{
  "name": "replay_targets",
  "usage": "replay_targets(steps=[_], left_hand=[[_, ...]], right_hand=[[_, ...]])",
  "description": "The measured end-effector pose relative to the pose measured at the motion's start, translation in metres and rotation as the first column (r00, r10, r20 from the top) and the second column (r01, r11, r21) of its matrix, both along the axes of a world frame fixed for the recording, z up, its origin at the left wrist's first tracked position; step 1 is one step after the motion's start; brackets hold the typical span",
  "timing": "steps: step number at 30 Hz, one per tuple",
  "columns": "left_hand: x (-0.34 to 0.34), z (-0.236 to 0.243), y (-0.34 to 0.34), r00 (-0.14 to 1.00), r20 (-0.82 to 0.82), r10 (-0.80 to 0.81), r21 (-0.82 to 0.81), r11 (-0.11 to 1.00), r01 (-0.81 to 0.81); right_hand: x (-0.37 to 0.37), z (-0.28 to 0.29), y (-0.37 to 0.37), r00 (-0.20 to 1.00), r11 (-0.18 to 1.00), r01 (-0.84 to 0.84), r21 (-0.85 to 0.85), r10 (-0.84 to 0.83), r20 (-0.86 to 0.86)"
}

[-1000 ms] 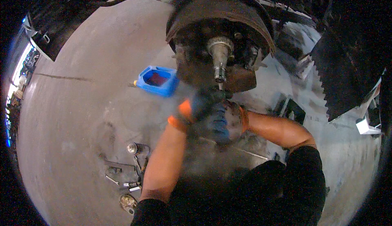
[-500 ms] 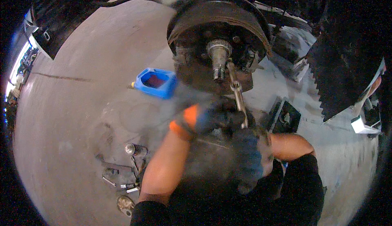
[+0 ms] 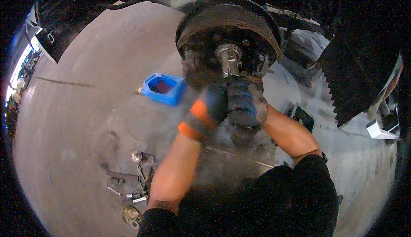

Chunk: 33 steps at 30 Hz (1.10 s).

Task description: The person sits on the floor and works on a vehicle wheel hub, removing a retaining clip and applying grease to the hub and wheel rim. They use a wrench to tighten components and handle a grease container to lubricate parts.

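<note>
My left hand (image 3: 212, 105), in a dark glove with an orange cuff, is closed just below the silver spindle (image 3: 229, 61) of a rusty wheel hub assembly (image 3: 227, 18). Close beside it, my right hand (image 3: 243, 106), in a grimy blue and grey glove, has its fingers curled tight at the spindle's lower end. What the two hands grip is hidden and blurred. Left of them, a cut-open blue jug (image 3: 171, 93) with dark red contents sits on the concrete floor (image 3: 77, 121).
A spray can (image 3: 141, 157), wrenches (image 3: 114, 190), sockets (image 3: 138, 199) and a round metal part (image 3: 130, 214) lie at lower left. A dark tray (image 3: 302, 117) is behind my right forearm. Black mudflap-like panels (image 3: 355, 87) hang at right; bodywork (image 3: 64, 14) overhangs upper left.
My right hand has risen from lower right toward the spindle, and my left hand has moved up and right. The long silver tool visible half a second ago is now mostly hidden.
</note>
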State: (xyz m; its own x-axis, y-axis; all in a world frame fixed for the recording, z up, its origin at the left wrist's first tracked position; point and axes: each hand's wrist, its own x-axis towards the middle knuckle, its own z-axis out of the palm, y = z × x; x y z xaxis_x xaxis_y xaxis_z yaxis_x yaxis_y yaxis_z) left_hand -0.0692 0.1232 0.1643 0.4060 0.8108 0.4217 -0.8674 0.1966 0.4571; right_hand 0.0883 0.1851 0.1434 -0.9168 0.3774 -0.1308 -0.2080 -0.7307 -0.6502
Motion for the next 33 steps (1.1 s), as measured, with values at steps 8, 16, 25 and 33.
replay_targets(steps=[8, 16, 25, 33], left_hand=[[-0.021, -0.007, -0.034, 0.338, -0.797, 0.501, 0.558, 0.824, 0.094], [-0.021, -0.022, -0.013, 0.499, -0.83, 0.251, 0.181, 0.966, -0.184], [-0.003, -0.047, 0.002, 0.8, -0.496, 0.337, -0.104, 0.892, -0.44], [-0.001, -0.024, -0.027, 0.735, -0.672, 0.09, 0.052, 0.996, -0.075]], right_hand=[[0.045, -0.046, -0.053, 0.896, 0.727, -0.442, 0.525, 0.334, 0.292], [0.002, -0.068, -0.013, 0.943, 0.781, -0.323, -0.534, 0.313, -0.114], [-0.001, -0.067, 0.005, 0.903, 0.799, -0.428, -0.423, 0.393, -0.171], [0.053, -0.036, -0.064, 0.912, 0.848, -0.406, -0.34, 0.353, -0.208]])
